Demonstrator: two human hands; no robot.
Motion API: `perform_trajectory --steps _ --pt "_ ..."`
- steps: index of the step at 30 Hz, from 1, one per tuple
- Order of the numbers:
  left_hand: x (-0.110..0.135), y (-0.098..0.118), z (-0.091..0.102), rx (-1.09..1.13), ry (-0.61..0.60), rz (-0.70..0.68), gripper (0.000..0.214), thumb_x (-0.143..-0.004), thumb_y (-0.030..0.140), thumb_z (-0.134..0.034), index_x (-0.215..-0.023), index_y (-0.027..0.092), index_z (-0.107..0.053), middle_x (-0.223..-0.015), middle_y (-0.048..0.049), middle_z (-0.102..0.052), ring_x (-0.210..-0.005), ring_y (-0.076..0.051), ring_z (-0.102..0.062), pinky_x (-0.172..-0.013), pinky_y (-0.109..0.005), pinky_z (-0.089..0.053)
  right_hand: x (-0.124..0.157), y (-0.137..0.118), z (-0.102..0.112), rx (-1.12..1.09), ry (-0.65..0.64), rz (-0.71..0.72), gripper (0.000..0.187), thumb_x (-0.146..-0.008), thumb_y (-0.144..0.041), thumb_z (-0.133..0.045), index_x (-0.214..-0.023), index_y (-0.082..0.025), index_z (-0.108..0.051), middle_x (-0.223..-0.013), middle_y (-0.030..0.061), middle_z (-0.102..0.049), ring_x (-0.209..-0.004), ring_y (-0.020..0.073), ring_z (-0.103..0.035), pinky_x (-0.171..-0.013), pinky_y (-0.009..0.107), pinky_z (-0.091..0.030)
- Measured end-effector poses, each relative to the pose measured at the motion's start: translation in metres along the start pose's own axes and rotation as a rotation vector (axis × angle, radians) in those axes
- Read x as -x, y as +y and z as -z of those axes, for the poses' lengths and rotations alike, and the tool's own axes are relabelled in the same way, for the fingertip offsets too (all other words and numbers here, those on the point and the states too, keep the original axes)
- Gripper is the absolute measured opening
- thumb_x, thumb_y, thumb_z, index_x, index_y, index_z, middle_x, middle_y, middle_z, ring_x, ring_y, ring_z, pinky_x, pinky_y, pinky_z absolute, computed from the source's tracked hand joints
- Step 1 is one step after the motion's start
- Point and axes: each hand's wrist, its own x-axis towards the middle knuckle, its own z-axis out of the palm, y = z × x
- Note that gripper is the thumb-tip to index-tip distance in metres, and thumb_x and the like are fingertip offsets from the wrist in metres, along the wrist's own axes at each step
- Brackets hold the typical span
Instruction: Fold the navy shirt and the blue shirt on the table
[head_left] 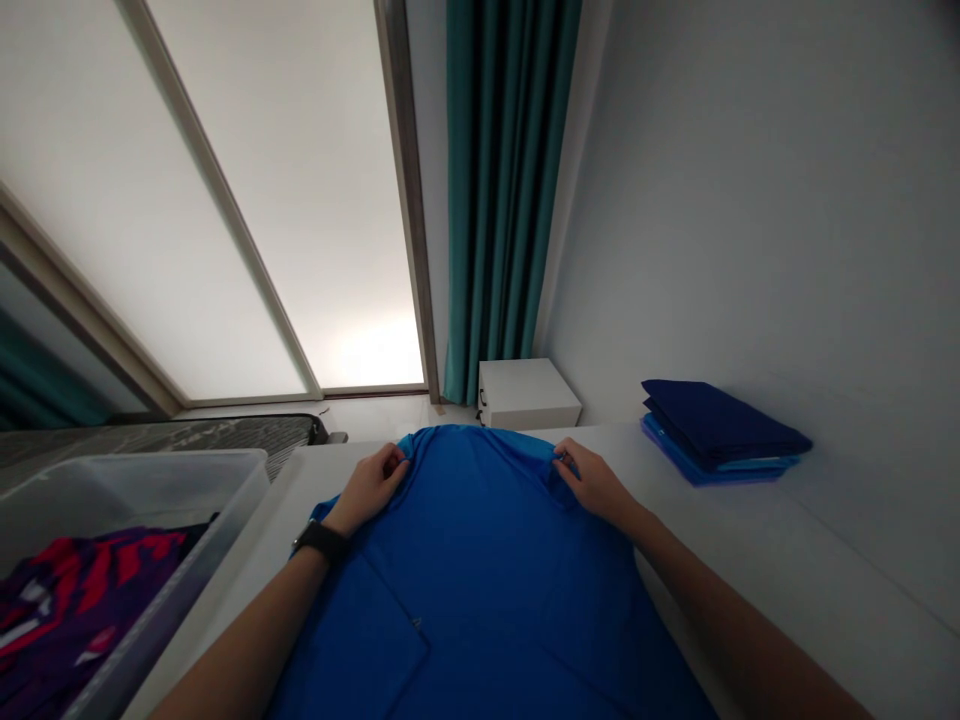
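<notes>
A blue shirt lies spread over the white table, its far edge near the table's back. My left hand, with a dark watch on the wrist, pinches the fabric at the shirt's upper left. At the upper right, my right hand grips the cloth between thumb and fingers. Between the hands the far edge curves and shows a lighter blue. Some creases run across the lower left of the shirt, and its near end runs out of view.
To the right, a stack of folded blue clothes sits by the wall. A clear plastic bin with purple and red clothing stands left of the white table. Beyond are a white cabinet and a teal curtain.
</notes>
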Motion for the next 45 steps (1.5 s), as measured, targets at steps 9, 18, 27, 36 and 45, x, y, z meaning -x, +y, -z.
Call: perform_trajectory --steps 9,18,27,36,45 --pt "-0.002 -0.008 -0.010 -0.156 -0.020 -0.046 0.024 -0.084 0.038 -0.045 -0.088 0.019 -0.060 -0.063 -0.0006 -0.056 -0.060 -0.020 -0.056 -0.059 -0.029 -0.040 -0.004 0.004 0.005 -0.149 0.045 -0.092 0.012 -0.084 -0.029 -0.046 -0.087 -0.022 -0.055 -0.064 -0.0028 -0.051 -0.058 0.0155 -0.050 -0.058 0.027 -0.039" --pt "-0.001 -0.010 -0.009 -0.105 0.074 -0.009 0.028 -0.087 0.044 -0.042 -0.091 0.021 -0.057 -0.068 -0.0014 -0.062 -0.063 -0.020 -0.060 -0.061 -0.029 -0.042 -0.004 0.006 0.011 -0.129 -0.036 -0.173 0.021 -0.088 -0.038 -0.045 -0.073 -0.023 -0.047 -0.058 -0.0037 -0.055 -0.056 0.0152 -0.052 -0.059 0.027 -0.039" --pt "-0.002 -0.011 -0.003 -0.137 0.139 0.027 0.028 -0.085 0.047 -0.043 -0.082 0.022 -0.055 -0.055 0.0021 -0.052 -0.053 -0.019 -0.052 -0.055 -0.028 -0.036 -0.005 0.014 0.009 -0.116 -0.022 -0.160 0.032 -0.091 -0.031 -0.038 -0.119 -0.020 -0.050 -0.058 -0.0040 -0.059 -0.060 0.0190 -0.062 -0.069 0.030 -0.046" --pt "-0.009 0.004 0.052 0.209 0.186 0.151 0.027 -0.083 0.048 -0.052 -0.086 0.021 -0.051 -0.058 0.0001 -0.065 -0.047 -0.016 -0.056 -0.048 -0.025 -0.041 -0.007 0.045 0.028 0.188 0.098 -0.320 0.010 -0.086 -0.032 -0.052 -0.085 -0.022 -0.056 -0.056 0.0003 -0.061 -0.053 0.0183 -0.060 -0.053 0.026 -0.040" --pt "-0.037 0.016 0.076 0.687 0.317 0.281 0.020 -0.084 0.033 -0.055 -0.090 0.021 -0.040 -0.066 -0.0016 -0.069 -0.051 -0.018 -0.066 -0.043 -0.026 -0.050 -0.051 0.021 0.038 -0.831 0.447 -0.542 0.016 -0.086 -0.026 -0.053 -0.095 -0.024 -0.040 -0.062 0.0006 -0.069 -0.042 0.0156 -0.061 -0.037 0.023 -0.046"
